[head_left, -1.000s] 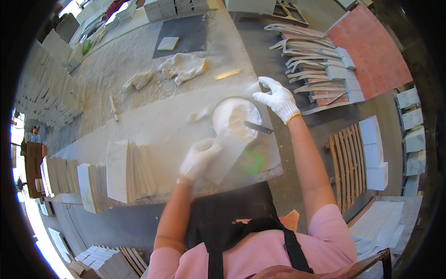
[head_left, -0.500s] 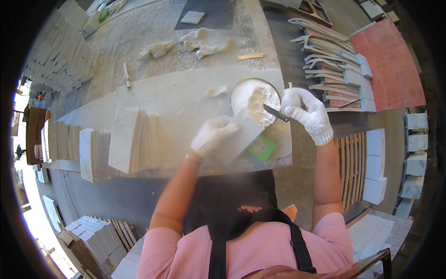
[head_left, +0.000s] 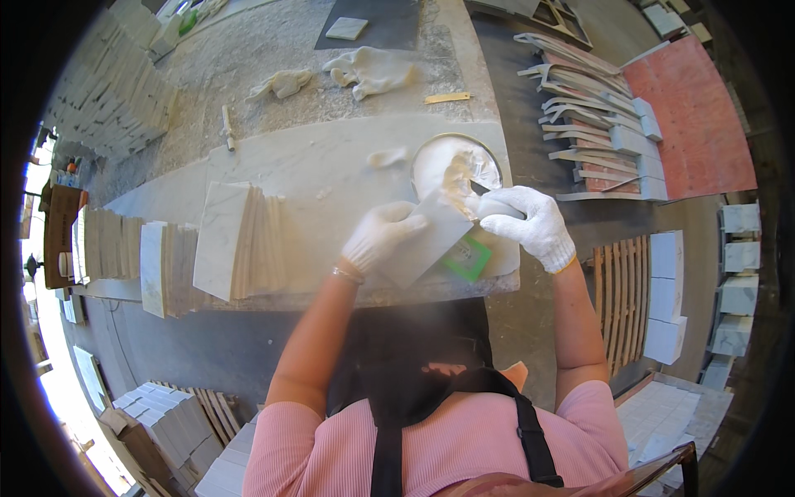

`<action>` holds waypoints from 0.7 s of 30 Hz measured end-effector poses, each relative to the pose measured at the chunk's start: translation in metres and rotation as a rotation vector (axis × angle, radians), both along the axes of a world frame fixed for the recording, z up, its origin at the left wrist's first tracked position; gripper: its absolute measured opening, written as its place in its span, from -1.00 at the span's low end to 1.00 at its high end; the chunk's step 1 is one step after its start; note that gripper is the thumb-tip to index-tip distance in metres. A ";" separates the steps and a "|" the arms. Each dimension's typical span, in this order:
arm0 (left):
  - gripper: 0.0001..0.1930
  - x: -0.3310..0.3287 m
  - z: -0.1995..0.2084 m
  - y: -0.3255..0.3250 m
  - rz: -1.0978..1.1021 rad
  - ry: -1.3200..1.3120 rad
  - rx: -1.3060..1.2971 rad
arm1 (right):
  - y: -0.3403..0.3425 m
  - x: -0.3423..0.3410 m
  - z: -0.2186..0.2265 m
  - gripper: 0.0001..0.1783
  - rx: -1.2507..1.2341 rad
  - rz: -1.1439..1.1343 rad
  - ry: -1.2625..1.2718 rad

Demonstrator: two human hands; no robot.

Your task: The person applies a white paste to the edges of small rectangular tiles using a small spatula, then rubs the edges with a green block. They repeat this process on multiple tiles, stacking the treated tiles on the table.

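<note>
From my remote seat, I have the left hand [head_left: 383, 234] pinching the tile [head_left: 432, 236] by the tin [head_left: 413, 170] and the right hand [head_left: 532, 222] curled closed round a pale bulb [head_left: 499, 204], so steady tile, light grip seems best.

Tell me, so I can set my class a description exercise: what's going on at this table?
A person in white gloves holds a pale tile in the left hand. The right hand grips a pale, rounded thing, mostly hidden, beside the round tin. A dark blade rests in the tin's white paste. More tiles stand in a row at the left.
</note>
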State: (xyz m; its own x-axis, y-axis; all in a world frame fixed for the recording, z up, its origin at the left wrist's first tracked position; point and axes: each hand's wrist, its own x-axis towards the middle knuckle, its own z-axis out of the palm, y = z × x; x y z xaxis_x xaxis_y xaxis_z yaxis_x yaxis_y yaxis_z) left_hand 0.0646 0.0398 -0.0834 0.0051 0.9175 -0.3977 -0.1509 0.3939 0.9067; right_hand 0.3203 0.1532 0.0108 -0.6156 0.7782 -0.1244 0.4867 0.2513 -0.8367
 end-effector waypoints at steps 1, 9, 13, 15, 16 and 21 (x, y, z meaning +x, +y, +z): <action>-0.62 0.000 0.000 0.000 0.003 0.005 -0.002 | 0.000 -0.001 0.001 -0.68 -0.015 -0.008 -0.016; -0.62 -0.001 -0.004 0.000 0.000 -0.026 -0.003 | -0.001 -0.005 0.001 -0.69 -0.060 -0.021 -0.028; -0.61 0.000 -0.005 0.000 0.006 -0.040 0.004 | 0.000 -0.005 -0.001 -0.69 -0.057 -0.019 -0.052; -0.61 0.000 -0.006 0.000 0.005 -0.028 0.005 | 0.001 -0.005 -0.001 -0.68 -0.057 -0.020 -0.044; -0.60 -0.001 -0.006 0.001 0.005 -0.021 0.005 | 0.001 -0.006 -0.001 -0.68 -0.057 -0.017 -0.043; -0.60 -0.001 -0.002 0.000 0.000 -0.019 -0.004 | 0.001 -0.006 -0.001 -0.67 -0.074 -0.025 -0.076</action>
State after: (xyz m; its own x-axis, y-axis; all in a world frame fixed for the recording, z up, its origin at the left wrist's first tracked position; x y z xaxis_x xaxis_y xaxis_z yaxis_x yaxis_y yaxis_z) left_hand 0.0641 0.0402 -0.0857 0.0126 0.9159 -0.4013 -0.1683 0.3976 0.9020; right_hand 0.3146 0.1542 0.0101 -0.5825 0.7804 -0.2274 0.5546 0.1770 -0.8131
